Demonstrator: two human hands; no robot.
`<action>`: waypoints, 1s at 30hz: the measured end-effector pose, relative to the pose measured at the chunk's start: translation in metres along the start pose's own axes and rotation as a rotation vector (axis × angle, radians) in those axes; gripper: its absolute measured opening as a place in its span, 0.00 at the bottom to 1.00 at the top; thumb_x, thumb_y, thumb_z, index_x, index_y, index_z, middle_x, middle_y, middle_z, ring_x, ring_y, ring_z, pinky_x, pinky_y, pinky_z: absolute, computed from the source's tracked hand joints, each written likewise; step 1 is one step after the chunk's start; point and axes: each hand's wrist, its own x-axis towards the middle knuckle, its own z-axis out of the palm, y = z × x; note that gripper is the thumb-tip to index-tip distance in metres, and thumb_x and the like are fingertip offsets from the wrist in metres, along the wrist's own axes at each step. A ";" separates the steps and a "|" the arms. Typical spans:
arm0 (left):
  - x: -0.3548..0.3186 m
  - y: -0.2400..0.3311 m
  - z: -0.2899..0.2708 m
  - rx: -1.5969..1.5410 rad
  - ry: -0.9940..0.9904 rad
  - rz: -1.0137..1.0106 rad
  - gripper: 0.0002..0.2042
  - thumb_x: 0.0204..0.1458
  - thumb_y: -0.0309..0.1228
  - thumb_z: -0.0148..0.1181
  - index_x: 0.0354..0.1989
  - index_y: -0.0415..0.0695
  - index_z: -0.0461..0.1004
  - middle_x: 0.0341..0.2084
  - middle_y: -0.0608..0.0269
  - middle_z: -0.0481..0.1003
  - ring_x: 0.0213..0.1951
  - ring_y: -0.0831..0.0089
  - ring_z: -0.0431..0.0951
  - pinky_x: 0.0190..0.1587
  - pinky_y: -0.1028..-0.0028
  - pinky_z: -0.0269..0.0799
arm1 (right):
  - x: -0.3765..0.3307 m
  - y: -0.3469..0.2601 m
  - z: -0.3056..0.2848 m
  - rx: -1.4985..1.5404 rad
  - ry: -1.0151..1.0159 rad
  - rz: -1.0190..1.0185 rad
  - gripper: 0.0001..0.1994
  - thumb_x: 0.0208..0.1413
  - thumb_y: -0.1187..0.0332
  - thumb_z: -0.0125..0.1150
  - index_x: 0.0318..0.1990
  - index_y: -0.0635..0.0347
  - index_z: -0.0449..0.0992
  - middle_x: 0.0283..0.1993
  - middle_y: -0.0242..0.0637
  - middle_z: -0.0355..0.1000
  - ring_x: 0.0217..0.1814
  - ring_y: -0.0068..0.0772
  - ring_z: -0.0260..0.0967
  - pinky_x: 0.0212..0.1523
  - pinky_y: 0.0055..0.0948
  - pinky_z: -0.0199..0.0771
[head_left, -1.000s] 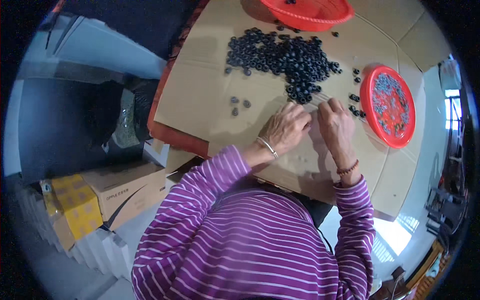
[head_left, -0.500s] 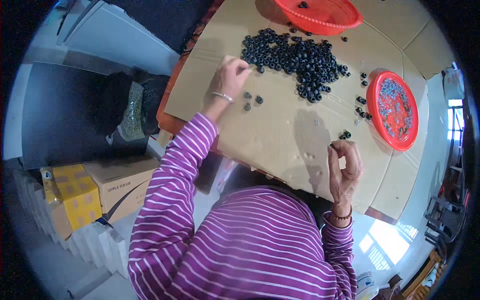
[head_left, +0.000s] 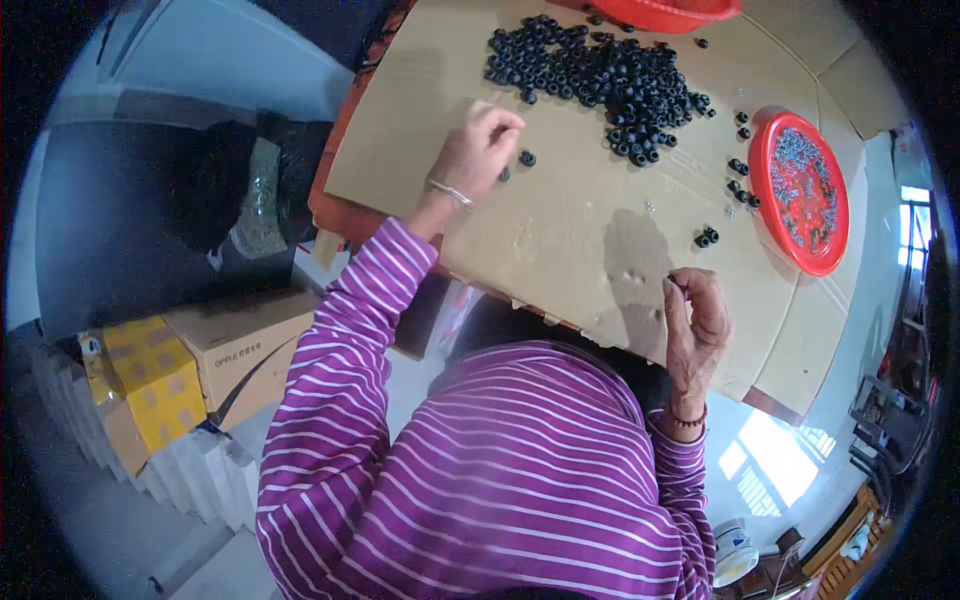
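Observation:
My left hand [head_left: 480, 150] hovers over the left part of the cardboard, fingers curled together; whatever is in them, if anything, is hidden. Beside its fingertips lies a loose black round part [head_left: 528, 158], and another peeks out under the hand. Near the front edge, my right hand [head_left: 703, 320] pinches a small black part [head_left: 675, 283] between thumb and forefinger. A wide pile of black round parts [head_left: 600, 75], many with a hole in the middle, spreads beyond both hands. A tiny clear piece [head_left: 650, 206] lies between the pile and my right hand.
On the right, a red tray [head_left: 842, 225] holds many small shiny pieces, with several black parts [head_left: 738, 190] beside it. A red basin [head_left: 680, 17] stands at the far edge. Cardboard [head_left: 560, 245] covers the table; boxes [head_left: 250, 345] stand at the left.
My left hand has shifted right and nearer, now covering some of the loose parts. My right hand keeps its pinch. The whole view has shifted slightly.

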 end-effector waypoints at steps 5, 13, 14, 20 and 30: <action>-0.030 0.015 0.009 0.397 0.071 0.323 0.07 0.45 0.36 0.59 0.29 0.48 0.71 0.31 0.63 0.67 0.39 0.62 0.67 0.39 0.65 0.68 | -0.024 -0.002 0.019 0.062 -0.006 0.058 0.03 0.48 0.81 0.55 0.31 0.66 0.70 0.30 0.32 0.66 0.31 0.20 0.60 0.33 0.17 0.61; -0.065 -0.027 -0.054 0.544 0.044 0.450 0.07 0.45 0.28 0.57 0.30 0.45 0.66 0.33 0.59 0.67 0.39 0.61 0.66 0.44 0.65 0.63 | -0.059 -0.026 0.039 0.126 0.057 0.129 0.04 0.47 0.82 0.56 0.31 0.66 0.71 0.31 0.34 0.67 0.31 0.21 0.62 0.34 0.18 0.62; -0.070 -0.030 -0.058 0.521 0.025 0.425 0.08 0.45 0.29 0.58 0.32 0.44 0.66 0.35 0.58 0.68 0.42 0.60 0.67 0.45 0.65 0.62 | -0.061 -0.026 0.035 0.117 0.071 0.131 0.04 0.47 0.82 0.56 0.31 0.66 0.71 0.31 0.34 0.67 0.31 0.21 0.62 0.34 0.18 0.62; -0.084 -0.012 -0.052 0.534 0.214 0.458 0.21 0.41 0.36 0.63 0.43 0.44 0.65 0.43 0.55 0.67 0.47 0.56 0.64 0.50 0.60 0.56 | -0.059 0.007 0.032 0.461 -0.059 0.420 0.04 0.51 0.78 0.55 0.35 0.64 0.72 0.31 0.32 0.70 0.32 0.21 0.66 0.34 0.18 0.66; -0.133 0.152 0.058 -1.443 -0.693 -0.632 0.10 0.54 0.29 0.52 0.42 0.40 0.71 0.32 0.63 0.73 0.32 0.79 0.72 0.33 0.79 0.68 | -0.054 0.016 -0.012 1.012 -0.051 0.324 0.05 0.46 0.83 0.56 0.31 0.66 0.74 0.45 0.39 0.63 0.41 0.27 0.65 0.43 0.25 0.67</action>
